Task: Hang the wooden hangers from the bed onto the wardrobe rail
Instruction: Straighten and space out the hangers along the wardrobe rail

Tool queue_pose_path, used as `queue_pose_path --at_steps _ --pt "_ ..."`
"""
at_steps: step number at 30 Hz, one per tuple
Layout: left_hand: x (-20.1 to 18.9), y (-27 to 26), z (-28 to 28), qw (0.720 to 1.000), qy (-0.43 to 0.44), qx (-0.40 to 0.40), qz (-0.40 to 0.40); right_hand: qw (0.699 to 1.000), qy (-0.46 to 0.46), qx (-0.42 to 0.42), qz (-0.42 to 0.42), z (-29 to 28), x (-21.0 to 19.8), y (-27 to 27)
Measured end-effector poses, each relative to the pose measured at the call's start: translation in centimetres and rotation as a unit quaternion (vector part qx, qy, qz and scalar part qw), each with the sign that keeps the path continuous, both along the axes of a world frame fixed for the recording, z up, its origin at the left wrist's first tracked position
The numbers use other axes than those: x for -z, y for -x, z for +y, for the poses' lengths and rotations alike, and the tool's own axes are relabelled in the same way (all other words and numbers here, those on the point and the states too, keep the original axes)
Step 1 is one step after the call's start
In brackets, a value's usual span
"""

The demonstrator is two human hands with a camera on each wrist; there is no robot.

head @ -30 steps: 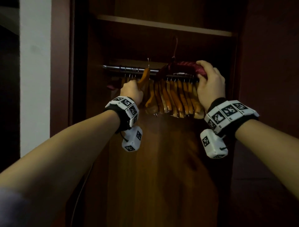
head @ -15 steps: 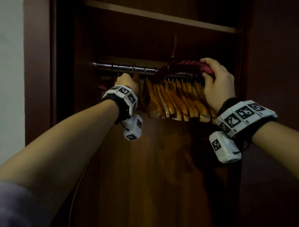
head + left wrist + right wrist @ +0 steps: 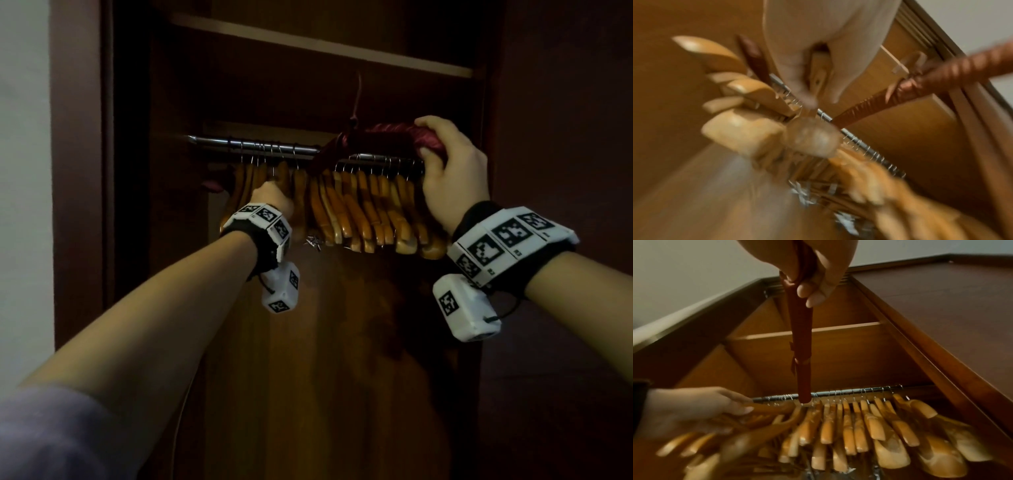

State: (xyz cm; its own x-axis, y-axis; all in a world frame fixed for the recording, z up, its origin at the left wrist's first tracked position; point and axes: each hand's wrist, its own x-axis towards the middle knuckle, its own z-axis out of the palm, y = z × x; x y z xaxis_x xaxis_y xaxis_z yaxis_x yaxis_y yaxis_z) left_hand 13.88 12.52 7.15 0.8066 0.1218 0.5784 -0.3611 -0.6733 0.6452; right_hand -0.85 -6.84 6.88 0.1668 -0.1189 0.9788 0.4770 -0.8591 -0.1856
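Observation:
Several wooden hangers (image 3: 363, 212) hang in a row from the metal wardrobe rail (image 3: 260, 145). My left hand (image 3: 274, 197) reaches into the left group and grips one wooden hanger (image 3: 772, 408) just under the rail (image 3: 849, 391). The left wrist view is blurred; a piece of that hanger (image 3: 818, 73) shows between thumb and fingers. My right hand (image 3: 432, 137) holds a dark red padded hanger (image 3: 394, 133) by one end. It is lifted above the rail, over the middle of the row, with its far tip (image 3: 804, 400) down near the rail.
A wooden shelf (image 3: 322, 44) crosses the wardrobe above the rail. The wardrobe's side panels stand close at left (image 3: 130, 171) and right (image 3: 493, 102). A white wall (image 3: 24, 171) lies to the left. Metal clips (image 3: 313, 241) dangle under some hangers.
My left hand has brought its wooden hanger from a tilt at rail height down into the row and now sits lower. The right hand still holds the red hanger up.

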Motion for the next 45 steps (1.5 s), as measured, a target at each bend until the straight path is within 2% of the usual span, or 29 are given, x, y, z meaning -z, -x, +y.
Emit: queue_pose_path --at_steps 4,11,18,22,27,31,34,37,39,45 --pt "0.8 1.7 0.4 0.998 0.043 0.024 -0.025 0.999 -0.012 -0.027 -0.026 0.4 -0.1 1.0" --pt "1.9 5.4 5.7 0.991 0.083 -0.052 -0.089 0.997 0.014 -0.076 -0.021 4.2 0.4 0.6" --pt "3.9 7.7 10.9 0.985 0.072 -0.125 -0.093 0.994 0.044 -0.103 0.011 9.4 1.6 -1.6" --pt "3.9 8.0 12.8 0.985 0.067 -0.130 -0.093 0.994 0.043 -0.102 0.009 12.0 1.3 -3.0" --pt "3.5 7.8 14.6 0.980 -0.009 -0.164 -0.112 0.993 0.091 -0.062 0.033 14.9 0.6 -5.0" --pt "2.8 7.7 15.5 0.975 -0.072 -0.151 -0.147 0.994 0.088 -0.029 0.059 16.8 -0.3 -7.5" --pt "2.2 7.6 16.2 0.946 -0.153 -0.163 -0.235 0.992 0.102 -0.011 0.072 18.1 -0.9 -9.7" --pt "1.7 7.2 17.5 0.896 -0.252 -0.197 -0.310 0.989 0.113 0.004 0.099 19.1 -1.3 -11.7" --pt "1.4 6.5 18.6 0.864 -0.314 -0.213 -0.331 0.987 0.120 0.011 0.105 19.7 -1.6 -12.9" --pt "2.7 5.1 19.9 0.859 -0.331 -0.204 -0.334 0.979 0.153 0.059 0.121 21.6 -2.7 -15.2"
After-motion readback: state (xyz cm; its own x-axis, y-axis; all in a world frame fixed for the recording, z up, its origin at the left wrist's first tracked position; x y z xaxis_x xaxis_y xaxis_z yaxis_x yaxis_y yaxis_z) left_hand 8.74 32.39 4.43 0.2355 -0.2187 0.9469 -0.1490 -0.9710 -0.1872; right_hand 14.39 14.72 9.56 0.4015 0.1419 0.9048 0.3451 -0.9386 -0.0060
